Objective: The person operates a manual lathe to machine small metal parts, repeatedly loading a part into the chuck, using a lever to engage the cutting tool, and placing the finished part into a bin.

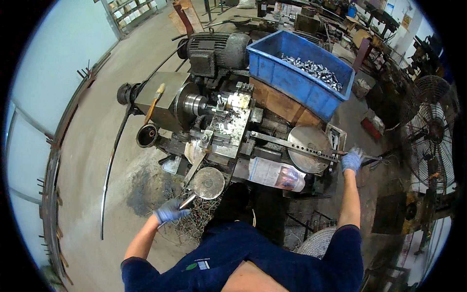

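Left hand (pixel 171 211) grips a lever handle (pixel 188 201) at the lathe's (pixel 232 127) near edge, right hand (pixel 352 159) a rod (pixel 339 152) at its right end; machining seems mid-batch (metal parts (pixel 314 69) partly fill the blue crate (pixel 292 81)).

A short, shiny metal handle (pixel 187 201) was gripped at a slant beside a round grey disc (pixel 208 183); a slim dark rod (pixel 339 153) was held nearly level near the end of a perforated flat bar (pixel 287 144).
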{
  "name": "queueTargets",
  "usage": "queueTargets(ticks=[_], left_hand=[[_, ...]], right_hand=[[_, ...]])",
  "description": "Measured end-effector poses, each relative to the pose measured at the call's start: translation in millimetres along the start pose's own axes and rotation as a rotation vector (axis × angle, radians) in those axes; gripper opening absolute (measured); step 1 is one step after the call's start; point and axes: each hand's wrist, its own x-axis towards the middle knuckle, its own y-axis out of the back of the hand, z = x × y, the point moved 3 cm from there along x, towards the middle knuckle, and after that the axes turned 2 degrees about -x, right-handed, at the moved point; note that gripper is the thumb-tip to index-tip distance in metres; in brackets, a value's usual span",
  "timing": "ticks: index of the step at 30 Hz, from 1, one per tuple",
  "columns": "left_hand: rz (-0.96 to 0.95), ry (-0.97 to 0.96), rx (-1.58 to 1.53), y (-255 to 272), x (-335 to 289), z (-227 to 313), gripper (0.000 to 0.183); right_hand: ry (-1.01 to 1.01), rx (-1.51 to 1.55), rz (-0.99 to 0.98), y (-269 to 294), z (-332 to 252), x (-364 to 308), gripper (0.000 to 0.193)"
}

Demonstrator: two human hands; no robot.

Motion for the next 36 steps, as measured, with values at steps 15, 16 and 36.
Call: queueTargets(ticks=[15, 16, 36], left_hand=[[0.598, 0.298, 0.656, 155.8, 125.0, -109.2, 0.044], [0.578, 0.309, 0.716, 156.4, 128.7, -115.8, 0.042], [0.464, 0.349, 0.585, 136.3, 155.0, -161.2, 0.044]], right_hand=[[0.020, 0.508, -0.073, -9.7, 18.7, -233.1, 0.046], [-0.006, 0.529, -0.122, -8.1, 19.6, -238.7, 0.044], [0.182, 0.682, -0.139, 22.5, -7.9, -237.0, 0.034]])
